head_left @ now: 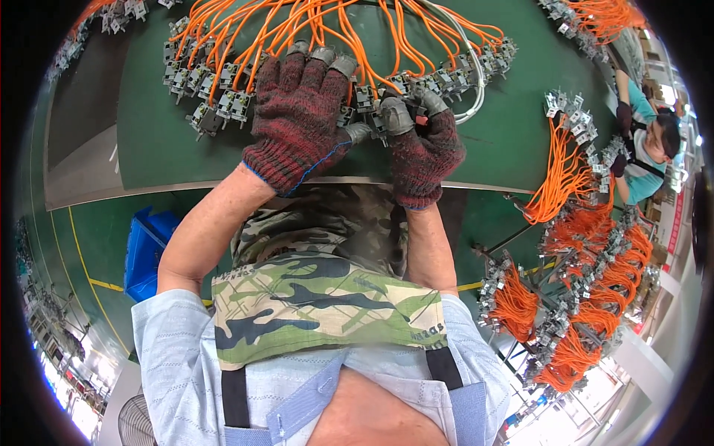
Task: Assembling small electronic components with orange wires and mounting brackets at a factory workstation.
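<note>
My left hand [301, 111] lies spread, pinning connectors [223, 100]; right hand [420, 134] pinches one connector [370, 100] closed. Seating should stay square.

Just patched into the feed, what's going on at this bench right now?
A person in knitted work gloves is working on a bundle of orange wires ending in small grey connectors, spread over a green table. The left hand lies flat on the wires and connectors. The right hand pinches one connector between thumb and fingers. More orange harnesses hang on a rack to the right, where another person is also handling wires.
</note>
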A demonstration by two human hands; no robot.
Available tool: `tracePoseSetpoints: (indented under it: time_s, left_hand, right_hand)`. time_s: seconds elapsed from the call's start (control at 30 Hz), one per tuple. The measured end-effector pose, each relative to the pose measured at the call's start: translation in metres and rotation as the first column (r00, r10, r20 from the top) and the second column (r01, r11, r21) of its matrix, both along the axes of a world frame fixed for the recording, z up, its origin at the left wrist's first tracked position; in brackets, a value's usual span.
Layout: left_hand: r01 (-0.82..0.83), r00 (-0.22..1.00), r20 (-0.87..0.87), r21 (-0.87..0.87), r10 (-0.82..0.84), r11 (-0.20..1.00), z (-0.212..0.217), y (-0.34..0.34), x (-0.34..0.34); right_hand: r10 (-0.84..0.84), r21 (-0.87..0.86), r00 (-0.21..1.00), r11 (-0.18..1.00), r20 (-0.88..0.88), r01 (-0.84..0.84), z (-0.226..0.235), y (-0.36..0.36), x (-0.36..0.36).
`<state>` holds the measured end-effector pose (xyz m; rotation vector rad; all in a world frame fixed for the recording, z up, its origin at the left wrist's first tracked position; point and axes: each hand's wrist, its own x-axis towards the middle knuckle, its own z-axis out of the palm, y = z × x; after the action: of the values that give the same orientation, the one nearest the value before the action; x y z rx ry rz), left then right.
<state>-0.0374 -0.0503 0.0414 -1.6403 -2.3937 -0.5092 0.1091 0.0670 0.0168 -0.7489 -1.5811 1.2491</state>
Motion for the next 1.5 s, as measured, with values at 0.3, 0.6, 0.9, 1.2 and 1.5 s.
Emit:
tracePoseSetpoints:
  time_s: [0.3, 0.6, 0.9, 1.2, 1.5]
  left_hand:
    - [-0.036, 0.999, -0.009, -0.117, 0.035, 0.993, 0.015, 0.0, -0.003]
    - [-0.061, 0.958, -0.285, -0.091, 0.033, 0.994, 0.003, 0.024, 0.011]
    - [-0.183, 0.935, -0.347, -0.283, 0.078, 0.942, 0.007, 0.049, 0.011]
    - [-0.019, 0.994, -0.106, -0.356, -0.02, 0.934, 0.028, 0.036, 0.002]
    - [0.03, 0.999, -0.015, -0.467, -0.042, 0.884, 0.009, 0.05, 0.001]
  right_hand:
    - [-0.02, 0.365, 0.955, 0.926, 0.295, -0.094, 0.015, 0.009, 0.004]
    - [-0.049, 0.408, 0.947, 0.909, 0.317, -0.089, 0.014, 0.025, 0.009]
    - [-0.01, 0.329, 0.952, 0.939, 0.306, -0.096, 0.007, 0.035, 0.01]
    - [-0.016, 0.369, 0.954, 0.924, 0.299, -0.1, 0.0, 0.041, 0.016]
    - [-0.009, 0.357, 0.968, 0.93, 0.251, -0.084, 0.011, 0.069, 0.018]
